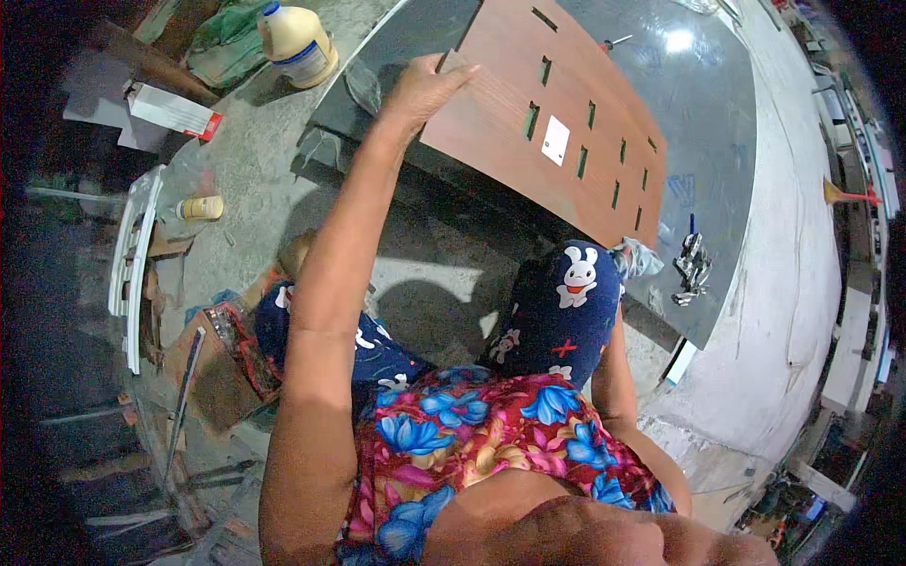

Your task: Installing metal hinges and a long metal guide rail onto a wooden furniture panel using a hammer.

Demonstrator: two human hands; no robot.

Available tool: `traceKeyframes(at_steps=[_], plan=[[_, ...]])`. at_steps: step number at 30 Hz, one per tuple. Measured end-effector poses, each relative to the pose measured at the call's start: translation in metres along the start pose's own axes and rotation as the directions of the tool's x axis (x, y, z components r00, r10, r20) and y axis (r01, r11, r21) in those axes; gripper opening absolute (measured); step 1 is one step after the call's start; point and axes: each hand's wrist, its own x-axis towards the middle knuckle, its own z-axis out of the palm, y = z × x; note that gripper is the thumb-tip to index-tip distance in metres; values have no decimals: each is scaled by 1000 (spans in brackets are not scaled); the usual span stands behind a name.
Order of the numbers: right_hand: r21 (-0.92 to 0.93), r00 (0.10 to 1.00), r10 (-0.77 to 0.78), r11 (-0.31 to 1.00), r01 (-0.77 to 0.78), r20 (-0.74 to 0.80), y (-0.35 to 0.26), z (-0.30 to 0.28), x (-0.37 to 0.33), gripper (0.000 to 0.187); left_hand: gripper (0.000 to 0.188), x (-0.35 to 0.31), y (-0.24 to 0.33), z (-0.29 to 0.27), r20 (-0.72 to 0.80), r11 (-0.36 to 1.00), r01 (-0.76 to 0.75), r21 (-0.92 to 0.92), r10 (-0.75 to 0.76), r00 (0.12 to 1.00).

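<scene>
A brown wood-look board (510, 141) with several rectangular slots lies slanted across the grey work surface. My left hand (425, 94) grips its left edge, thumb on the upper face and the other fingers hidden around the edge. A white rectangular label (556, 141) sits on the board's face. My right forearm passes behind my raised knee, and the right hand is hidden there. Just past that knee, a crumpled pale blue-grey cloth or plastic (639, 258) touches the board's near right corner; I cannot tell whether the hidden hand holds it.
On the grey work surface (703, 123) lie a small heap of metal pieces (693, 269) and a screwdriver-like tool (615, 43). A large jug with a blue cap (300, 47), a small yellowish bottle (200, 208) and a cardboard box (212, 377) stand or lie on the left.
</scene>
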Motion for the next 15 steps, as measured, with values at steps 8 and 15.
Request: traceKeyframes(at_steps=[8, 15], plan=[[-194, 964, -262, 949, 248, -49, -35, -61, 58, 28, 35, 11, -2, 12, -67, 1000, -3, -30, 1, 998], [-377, 862, -505, 805, 457, -34, -94, -110, 118, 27, 31, 52, -13, 24, -173, 993, -42, -110, 23, 985]])
